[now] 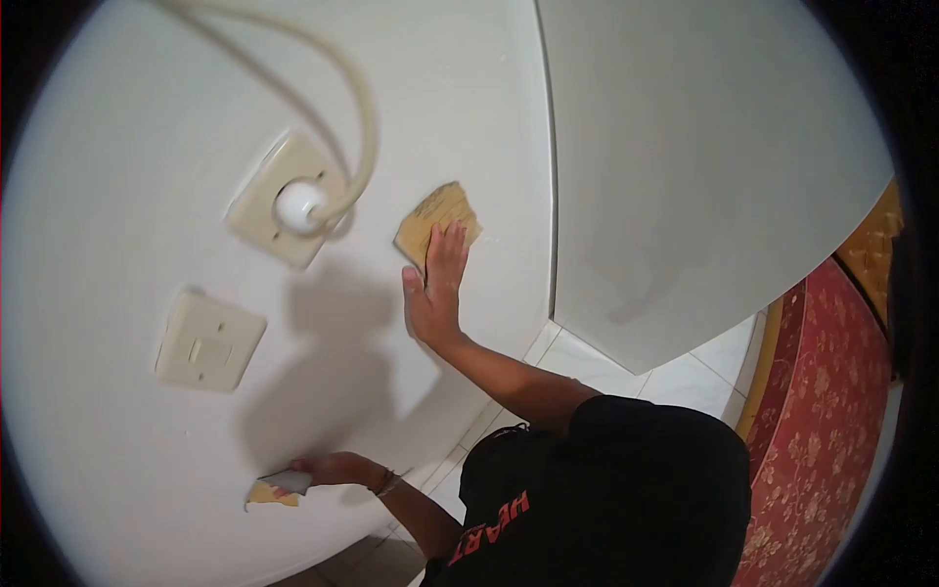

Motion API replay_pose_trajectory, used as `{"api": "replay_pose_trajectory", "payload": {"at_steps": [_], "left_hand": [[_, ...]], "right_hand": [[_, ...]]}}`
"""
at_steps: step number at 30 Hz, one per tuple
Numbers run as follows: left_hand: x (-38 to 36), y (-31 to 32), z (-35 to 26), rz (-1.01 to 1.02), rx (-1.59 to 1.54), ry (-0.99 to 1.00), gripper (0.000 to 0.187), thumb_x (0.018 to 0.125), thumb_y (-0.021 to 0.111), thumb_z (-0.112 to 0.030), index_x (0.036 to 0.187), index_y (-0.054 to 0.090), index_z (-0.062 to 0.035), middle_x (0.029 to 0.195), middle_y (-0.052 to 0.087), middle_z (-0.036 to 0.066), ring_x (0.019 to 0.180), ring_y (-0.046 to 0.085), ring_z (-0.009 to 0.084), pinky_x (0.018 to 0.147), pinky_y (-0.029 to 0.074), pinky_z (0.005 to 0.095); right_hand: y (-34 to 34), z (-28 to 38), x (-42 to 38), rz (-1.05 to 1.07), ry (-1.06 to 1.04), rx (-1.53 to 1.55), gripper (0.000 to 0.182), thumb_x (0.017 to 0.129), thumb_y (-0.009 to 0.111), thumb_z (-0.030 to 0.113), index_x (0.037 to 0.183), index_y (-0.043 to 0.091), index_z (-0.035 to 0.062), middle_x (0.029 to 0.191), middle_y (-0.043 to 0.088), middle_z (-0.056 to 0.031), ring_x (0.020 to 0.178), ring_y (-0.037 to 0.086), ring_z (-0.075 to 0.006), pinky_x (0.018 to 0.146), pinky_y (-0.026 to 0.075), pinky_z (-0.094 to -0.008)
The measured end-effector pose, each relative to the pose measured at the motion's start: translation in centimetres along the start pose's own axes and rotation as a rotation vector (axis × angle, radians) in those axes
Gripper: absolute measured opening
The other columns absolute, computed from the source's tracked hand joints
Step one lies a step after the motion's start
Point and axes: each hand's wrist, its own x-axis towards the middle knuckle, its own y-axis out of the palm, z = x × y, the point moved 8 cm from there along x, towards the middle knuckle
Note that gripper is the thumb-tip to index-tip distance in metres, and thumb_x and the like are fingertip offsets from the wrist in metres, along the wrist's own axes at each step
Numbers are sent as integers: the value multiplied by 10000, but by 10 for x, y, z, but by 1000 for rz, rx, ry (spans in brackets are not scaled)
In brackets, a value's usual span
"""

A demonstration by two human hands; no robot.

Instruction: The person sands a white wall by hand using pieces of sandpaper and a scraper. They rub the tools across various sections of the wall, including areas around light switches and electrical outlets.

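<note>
A torn piece of yellowish sandpaper (435,210), its printed back showing, lies flat on the white wall. My right hand (437,293) holds it there with the fingers laid over its lower edge and the thumb set apart. Lower down, my left hand (323,470) pinches a second torn piece of sandpaper (277,489), grey on one part and yellow on another, close over the wall. The fingers of this hand are partly hidden. A thin bracelet circles the left wrist.
Left of my right hand, a socket (284,235) holds a white plug with a looping cable (367,108). Below it is a switch plate (210,342). A large grey panel (704,176) stands at right, above floor tiles (597,362) and red floral fabric (822,411).
</note>
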Motion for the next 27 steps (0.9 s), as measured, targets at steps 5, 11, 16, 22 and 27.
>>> {"api": "replay_pose_trajectory", "payload": {"at_steps": [5,11,16,22,27], "left_hand": [[1,15,8,128,-77,-92,657,944,351,-368,1372,68,42,1419,153,220,1285,235,297,1056,211,379],[-16,38,-52,-100,-74,-59,584,958,323,-321,1363,122,49,1420,130,219,1286,229,304,1046,230,380],[-118,96,-79,209,192,301,650,955,265,-403,1385,31,23,1444,-72,223,1345,5,327,1075,72,405],[-27,62,-80,23,493,472,696,939,351,-401,1356,82,87,1404,148,272,1287,221,362,1057,182,421],[29,46,-98,-107,-142,-26,618,961,310,-340,1363,85,72,1355,256,261,1142,400,355,996,316,409]], "right_hand": [[-39,-76,84,-185,29,-63,560,898,430,199,1386,203,43,1446,114,-207,1354,59,-323,1059,26,-478],[-55,-123,125,-327,248,117,506,946,331,196,1368,170,-32,1438,166,-187,1340,139,-291,1089,83,-348],[19,-63,11,30,-233,-102,541,743,606,113,1261,455,65,1391,216,-256,1280,198,-466,1005,140,-601],[-31,-54,146,-74,-322,-154,645,803,562,247,1364,296,74,1416,153,-260,1325,96,-418,1033,34,-564],[-65,-52,207,-212,-88,123,635,897,426,180,1388,70,-5,1424,149,-236,1344,101,-324,1073,-32,-446]]}}
